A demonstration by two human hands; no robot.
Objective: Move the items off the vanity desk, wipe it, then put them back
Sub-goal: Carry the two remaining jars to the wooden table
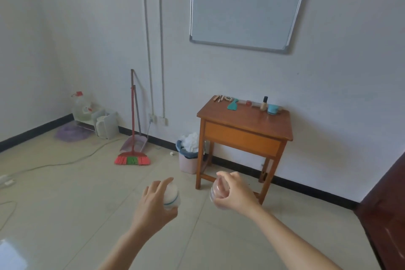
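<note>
The wooden vanity desk point(241, 125) stands against the far wall, a few steps ahead. Along its back edge lie several small items: wooden clips point(219, 98), a teal comb point(232, 105), a small red jar point(249, 103), a foundation bottle point(264, 104) and a light blue object point(273, 109). My left hand point(153, 201) holds a white jar with a teal band point(173, 196). My right hand point(236, 193) grips a clear pinkish jar point(219, 190). Both hands are raised in front of me above the floor.
A pink waste bin point(188, 163) with white paper stands left of the desk. A red broom and dustpan point(133, 151) lean on the wall. A cable point(54, 163) runs across the tiled floor. A dark wooden door point(388, 215) is at right. A whiteboard point(247, 6) hangs above.
</note>
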